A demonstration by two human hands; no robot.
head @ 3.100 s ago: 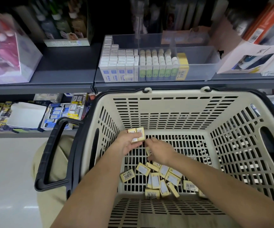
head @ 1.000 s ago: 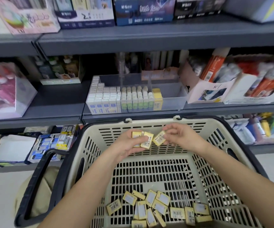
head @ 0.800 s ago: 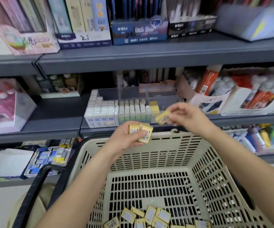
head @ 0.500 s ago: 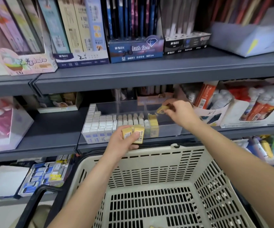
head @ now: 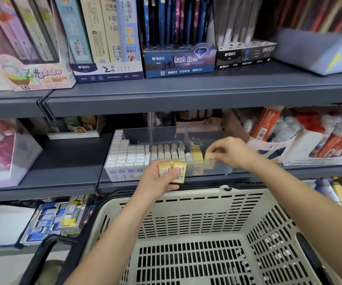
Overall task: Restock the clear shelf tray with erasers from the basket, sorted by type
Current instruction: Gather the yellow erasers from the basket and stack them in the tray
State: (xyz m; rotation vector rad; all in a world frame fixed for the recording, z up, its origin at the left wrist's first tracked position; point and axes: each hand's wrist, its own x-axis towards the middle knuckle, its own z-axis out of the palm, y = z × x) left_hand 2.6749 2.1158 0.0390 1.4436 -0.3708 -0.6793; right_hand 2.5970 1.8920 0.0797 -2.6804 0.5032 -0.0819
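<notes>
Basket (head: 186,199): parked just below the shelf edge, under both hands.
Tray (head: 217,170): white erasers on the left and a yellow row (head: 196,155) on the right. The next piece probably sits best upright, flush to that row, label forward.
Blue box (head: 179,60): reads "M&G", "Little Stars", "840X1".
White box (head: 106,72): "2 HB" handwritten.
Right hand (head: 230,153): pinches one yellow eraser (head: 209,158) over the tray, beside the row.
Left hand (head: 155,182): grips two spare erasers (head: 172,170); their print is too small to read.

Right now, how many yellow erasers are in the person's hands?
3: two erasers gripped in the left hand, one eraser pinched by the right hand at the clear tray. More may hide in the left palm.
</notes>
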